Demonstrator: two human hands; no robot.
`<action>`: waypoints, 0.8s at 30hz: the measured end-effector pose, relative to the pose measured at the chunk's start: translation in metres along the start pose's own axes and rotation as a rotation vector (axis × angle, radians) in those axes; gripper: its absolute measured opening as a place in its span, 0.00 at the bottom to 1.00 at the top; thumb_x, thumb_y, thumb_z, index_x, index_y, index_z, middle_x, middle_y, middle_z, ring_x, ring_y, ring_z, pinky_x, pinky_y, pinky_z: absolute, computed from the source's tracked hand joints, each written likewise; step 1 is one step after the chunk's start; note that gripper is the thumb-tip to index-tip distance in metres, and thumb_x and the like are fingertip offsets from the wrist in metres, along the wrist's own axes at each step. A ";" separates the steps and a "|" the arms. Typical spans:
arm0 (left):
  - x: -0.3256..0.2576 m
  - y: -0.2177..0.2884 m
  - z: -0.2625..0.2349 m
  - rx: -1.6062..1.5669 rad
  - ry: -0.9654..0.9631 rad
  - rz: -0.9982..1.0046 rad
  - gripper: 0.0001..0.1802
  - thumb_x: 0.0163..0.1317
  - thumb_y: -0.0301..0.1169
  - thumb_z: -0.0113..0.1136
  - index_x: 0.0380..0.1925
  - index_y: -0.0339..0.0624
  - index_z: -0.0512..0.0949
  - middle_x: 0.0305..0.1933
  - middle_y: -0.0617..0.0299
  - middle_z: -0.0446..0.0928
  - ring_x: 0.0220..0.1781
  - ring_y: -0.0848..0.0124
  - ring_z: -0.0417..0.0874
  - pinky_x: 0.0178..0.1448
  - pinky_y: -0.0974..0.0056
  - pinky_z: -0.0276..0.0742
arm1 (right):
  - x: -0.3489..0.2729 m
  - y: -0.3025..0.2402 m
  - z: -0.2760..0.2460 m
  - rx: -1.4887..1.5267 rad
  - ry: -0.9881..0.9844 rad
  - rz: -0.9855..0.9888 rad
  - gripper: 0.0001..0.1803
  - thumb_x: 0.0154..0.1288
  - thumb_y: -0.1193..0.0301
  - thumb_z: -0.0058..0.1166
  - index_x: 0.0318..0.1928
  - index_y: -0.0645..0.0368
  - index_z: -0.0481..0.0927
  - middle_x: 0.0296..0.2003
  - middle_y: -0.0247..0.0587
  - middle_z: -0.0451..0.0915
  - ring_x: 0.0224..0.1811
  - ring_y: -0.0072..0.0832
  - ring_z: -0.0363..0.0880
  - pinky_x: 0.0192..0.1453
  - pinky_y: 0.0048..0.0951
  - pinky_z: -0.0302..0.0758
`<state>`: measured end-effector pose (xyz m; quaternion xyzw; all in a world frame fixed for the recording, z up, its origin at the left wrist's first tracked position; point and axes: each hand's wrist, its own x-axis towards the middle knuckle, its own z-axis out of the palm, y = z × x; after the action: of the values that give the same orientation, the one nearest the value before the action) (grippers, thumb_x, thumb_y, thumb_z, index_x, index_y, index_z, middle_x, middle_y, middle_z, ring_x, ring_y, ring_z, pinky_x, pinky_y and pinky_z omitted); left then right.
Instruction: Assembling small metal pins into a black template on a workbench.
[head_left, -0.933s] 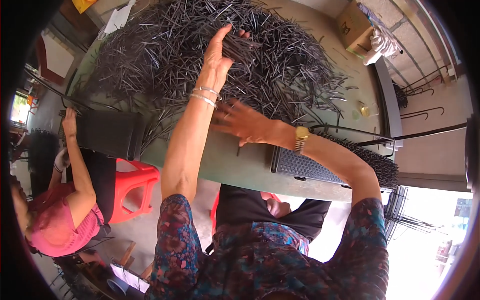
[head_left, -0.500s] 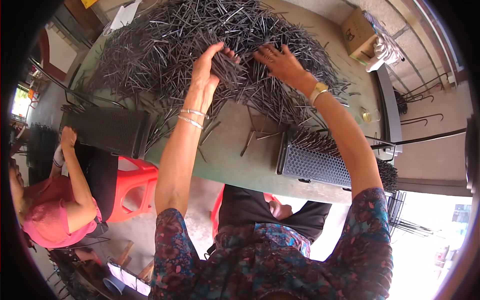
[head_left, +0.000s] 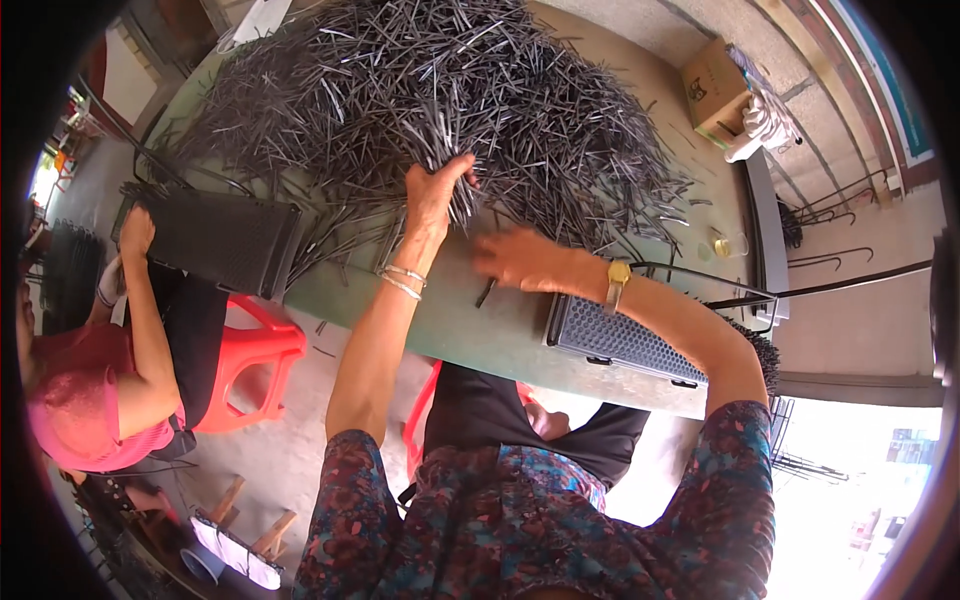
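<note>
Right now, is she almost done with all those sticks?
Not nearly. The big pile of thin dark rods covers most of the table. Her left hand pulls a bunch from it, her right hand is beside it. The perforated tray holds some rods at its far end.

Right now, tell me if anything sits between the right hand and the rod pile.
Nothing visible does. The right hand hovers over bare green table just below the rod pile; only one loose rod lies beside it. The left hand is already gripping rods at the pile's edge.
</note>
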<state>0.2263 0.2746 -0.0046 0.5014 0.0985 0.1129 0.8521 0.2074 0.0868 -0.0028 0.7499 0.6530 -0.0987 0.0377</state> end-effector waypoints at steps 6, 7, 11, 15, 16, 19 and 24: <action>-0.025 -0.020 0.016 0.209 0.063 0.020 0.09 0.52 0.30 0.69 0.22 0.36 0.81 0.24 0.64 0.81 0.25 0.76 0.78 0.36 0.67 0.73 | -0.005 0.070 -0.006 -0.350 -0.278 0.389 0.19 0.57 0.65 0.60 0.49 0.56 0.79 0.52 0.45 0.75 0.59 0.41 0.73 0.56 0.46 0.71; -0.028 -0.026 0.020 0.309 0.057 0.005 0.09 0.53 0.31 0.70 0.23 0.36 0.81 0.24 0.64 0.81 0.26 0.77 0.78 0.35 0.67 0.72 | -0.007 0.079 -0.008 -0.153 -0.267 0.575 0.19 0.56 0.67 0.60 0.48 0.59 0.80 0.53 0.46 0.76 0.59 0.44 0.72 0.59 0.46 0.70; -0.028 -0.062 0.006 0.355 0.019 0.202 0.13 0.53 0.32 0.69 0.35 0.37 0.79 0.27 0.67 0.80 0.28 0.78 0.76 0.36 0.68 0.73 | -0.014 0.093 -0.046 0.681 0.070 0.621 0.29 0.57 0.65 0.62 0.57 0.66 0.74 0.60 0.55 0.72 0.63 0.49 0.69 0.67 0.39 0.67; -0.041 -0.057 0.016 0.545 0.056 0.265 0.17 0.54 0.34 0.69 0.38 0.34 0.79 0.31 0.65 0.80 0.32 0.75 0.76 0.37 0.66 0.74 | 0.003 0.047 -0.057 1.005 0.429 0.517 0.63 0.49 0.47 0.71 0.67 0.80 0.46 0.60 0.67 0.67 0.66 0.42 0.67 0.66 0.33 0.67; -0.045 -0.058 0.027 0.532 0.041 0.270 0.17 0.54 0.34 0.69 0.38 0.34 0.79 0.31 0.65 0.80 0.32 0.75 0.76 0.37 0.66 0.74 | -0.002 0.044 -0.048 0.991 0.435 0.532 0.63 0.49 0.47 0.71 0.67 0.80 0.46 0.60 0.67 0.67 0.66 0.42 0.67 0.66 0.33 0.67; -0.048 -0.070 0.028 0.070 -0.082 0.481 0.17 0.57 0.34 0.67 0.42 0.35 0.77 0.38 0.65 0.79 0.38 0.75 0.76 0.43 0.67 0.75 | 0.024 0.017 -0.009 0.749 0.866 0.590 0.59 0.52 0.52 0.72 0.67 0.72 0.44 0.53 0.52 0.70 0.56 0.33 0.69 0.62 0.31 0.68; -0.065 -0.066 0.019 0.598 0.057 0.417 0.24 0.59 0.33 0.66 0.54 0.35 0.72 0.44 0.59 0.80 0.44 0.70 0.81 0.50 0.66 0.76 | 0.063 -0.029 -0.022 0.986 1.185 1.030 0.34 0.55 0.63 0.69 0.52 0.65 0.62 0.41 0.48 0.77 0.42 0.35 0.76 0.48 0.36 0.75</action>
<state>0.1760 0.2090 -0.0502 0.7342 0.0466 0.2645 0.6235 0.1887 0.1561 0.0083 0.8068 0.0359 0.0631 -0.5864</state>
